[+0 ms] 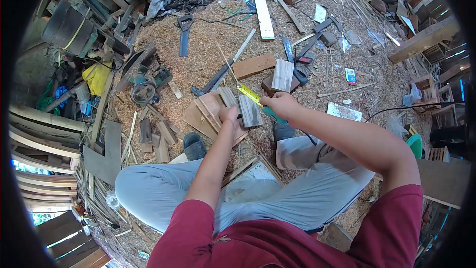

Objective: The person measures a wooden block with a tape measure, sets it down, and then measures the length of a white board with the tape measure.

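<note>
My right hand [281, 106] is closed around a tape measure, with its yellow blade [250, 93] pulled out to the upper left. A teal part [272, 114] shows below that hand. My left hand [229, 114] is closed at the edge of a grey wooden block [250, 111], its fingers partly hidden. Just above the left hand is another grey wooden piece [228, 97]. Beneath them lie thin brown boards [203, 115]. Past the right hand, a pale wooden block [282, 75] rests on a darker brown one.
Sawdust covers the ground. A hand saw [184, 35], a hammer [210, 80], a brown wood block [254, 66] and a white-faced board [264, 17] lie ahead. A green power tool [144, 92] sits at left. Wood scraps and a dark cable [396, 110] lie around.
</note>
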{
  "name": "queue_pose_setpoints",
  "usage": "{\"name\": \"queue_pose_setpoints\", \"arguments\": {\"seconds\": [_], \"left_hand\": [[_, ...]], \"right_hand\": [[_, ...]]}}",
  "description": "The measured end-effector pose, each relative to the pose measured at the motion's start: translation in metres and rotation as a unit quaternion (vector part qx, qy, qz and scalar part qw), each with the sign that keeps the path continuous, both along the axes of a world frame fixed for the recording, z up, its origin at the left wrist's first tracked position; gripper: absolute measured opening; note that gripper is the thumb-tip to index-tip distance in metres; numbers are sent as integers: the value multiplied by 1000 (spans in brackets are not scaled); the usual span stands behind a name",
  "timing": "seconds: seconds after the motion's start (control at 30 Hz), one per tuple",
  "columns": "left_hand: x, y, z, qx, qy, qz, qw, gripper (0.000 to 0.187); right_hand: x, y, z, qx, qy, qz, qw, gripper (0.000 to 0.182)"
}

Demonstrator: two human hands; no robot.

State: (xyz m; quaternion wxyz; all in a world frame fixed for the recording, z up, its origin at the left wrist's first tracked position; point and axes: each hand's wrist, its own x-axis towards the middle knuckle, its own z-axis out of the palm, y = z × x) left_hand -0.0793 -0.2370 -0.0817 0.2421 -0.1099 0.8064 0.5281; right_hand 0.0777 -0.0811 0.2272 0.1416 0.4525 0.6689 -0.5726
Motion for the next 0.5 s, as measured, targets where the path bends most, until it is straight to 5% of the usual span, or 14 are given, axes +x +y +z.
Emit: {"name": "queue_pose_setpoints", "arguments": {"seconds": [0.07,0.17,0.3,0.4,0.43,0.5], "left_hand": [[3,0,7,24,26,-107,994,48],[21,12,39,-102,139,-116,978,36],[6,1,23,-147,131,-136,971,30],[-42,-23,14,-16,-16,-106,994,29],[-41,-24,76,1,-61,-80,995,26],[-76,-39,105,61,-65,-155,984,25]], "right_hand": [[0,-1,9,-8,6,-14,1000,58],[-2,5,-7,-26,23,-37,999,55],[-5,9,-6,-10,38,-54,998,51],[-8,10,3,-24,63,-51,996,49],[-10,9,7,-28,68,-50,996,48],[-14,7,20,-36,79,-49,995,46]]}}
